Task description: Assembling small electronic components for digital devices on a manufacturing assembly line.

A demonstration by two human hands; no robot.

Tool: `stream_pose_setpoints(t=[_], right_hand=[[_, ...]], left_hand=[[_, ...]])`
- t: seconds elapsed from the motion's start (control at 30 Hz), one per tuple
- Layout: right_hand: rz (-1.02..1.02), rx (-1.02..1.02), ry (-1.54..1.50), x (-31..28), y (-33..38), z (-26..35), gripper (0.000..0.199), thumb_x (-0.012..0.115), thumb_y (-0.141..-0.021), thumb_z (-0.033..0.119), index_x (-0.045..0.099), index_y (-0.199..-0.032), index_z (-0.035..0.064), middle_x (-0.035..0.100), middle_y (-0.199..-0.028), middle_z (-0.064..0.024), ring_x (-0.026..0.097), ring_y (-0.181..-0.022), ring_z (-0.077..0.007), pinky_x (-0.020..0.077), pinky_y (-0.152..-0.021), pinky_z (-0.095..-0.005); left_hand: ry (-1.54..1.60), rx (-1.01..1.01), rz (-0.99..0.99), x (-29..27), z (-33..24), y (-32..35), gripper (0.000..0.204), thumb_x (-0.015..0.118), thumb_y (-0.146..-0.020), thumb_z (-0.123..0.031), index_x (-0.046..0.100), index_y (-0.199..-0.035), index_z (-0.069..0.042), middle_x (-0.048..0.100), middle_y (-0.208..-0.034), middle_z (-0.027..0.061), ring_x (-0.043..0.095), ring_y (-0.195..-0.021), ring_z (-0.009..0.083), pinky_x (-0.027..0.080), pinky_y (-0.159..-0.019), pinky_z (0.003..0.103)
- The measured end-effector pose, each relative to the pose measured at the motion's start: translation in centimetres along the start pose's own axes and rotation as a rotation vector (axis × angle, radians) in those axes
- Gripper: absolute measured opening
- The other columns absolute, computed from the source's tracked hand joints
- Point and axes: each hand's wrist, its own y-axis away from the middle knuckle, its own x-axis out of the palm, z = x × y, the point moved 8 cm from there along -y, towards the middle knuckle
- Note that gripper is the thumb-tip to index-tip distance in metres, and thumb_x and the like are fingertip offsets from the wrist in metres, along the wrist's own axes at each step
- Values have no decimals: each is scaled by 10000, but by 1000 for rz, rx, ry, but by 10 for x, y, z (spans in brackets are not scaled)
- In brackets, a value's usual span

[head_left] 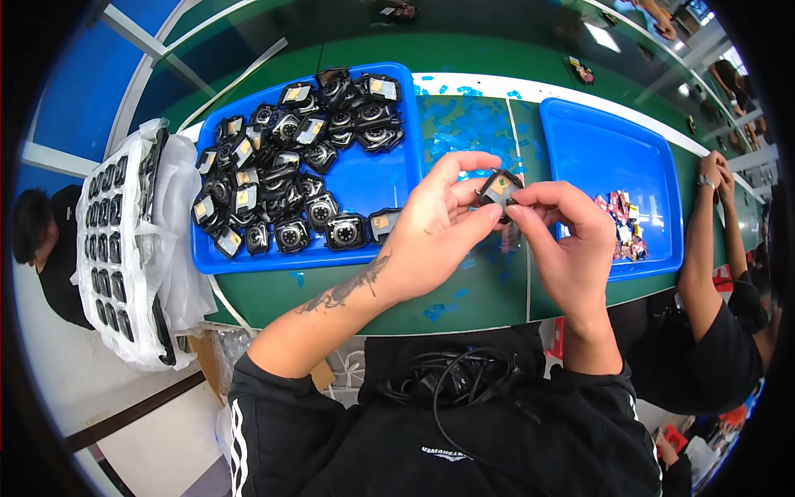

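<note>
We grip a black watch case [500, 188] in our left hand [443, 222] above the green table [497, 290], right hand [573, 236] pinching its edge, partly hiding it! Blue scraps [465, 124] scatter beyond, between crowded left tray [389, 176] and right tray [588, 153].

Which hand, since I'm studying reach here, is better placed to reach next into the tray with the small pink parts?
Probably the right hand: it is nearer that blue tray, while the left hand is farther off, holding the black watch case. The right is also at the case, though.
</note>
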Motion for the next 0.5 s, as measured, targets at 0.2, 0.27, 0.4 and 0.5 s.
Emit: stream_pose_setpoints(t=[0.2,0.27,0.4,0.5], right_hand=[[-41,-78,-64,-6,-2,-1,143,733,-768,-47,686,-892,7,664,-835,-81,626,-703,-122,516,-591,-237],[-39,-59,-72,-6,-1,-1,141,732,-770,-41,689,-895,9,665,-830,-78,623,-696,-120,509,-587,-234],[-45,-61,-26,-7,0,2,129,731,-780,-22,700,-899,16,664,-794,-57,596,-655,-102,463,-549,-223],[-13,-22,-11,-7,-1,2,128,732,-780,-16,705,-899,21,657,-758,-39,557,-614,-84,418,-521,-217]], left_hand=[[-103,40,52,3,-5,-1,457,559,-927,18,438,-1366,59,589,-1248,146,574,-1144,161,477,-978,296],[-137,99,64,4,-7,-1,460,540,-937,21,431,-1382,63,581,-1270,162,568,-1170,179,461,-1008,301],[-178,137,70,6,-5,0,459,523,-947,20,420,-1393,58,586,-1261,158,571,-1161,176,463,-1003,301],[-217,90,76,6,-1,0,455,511,-954,18,416,-1397,57,575,-1279,154,561,-1172,172,455,-1010,305]])
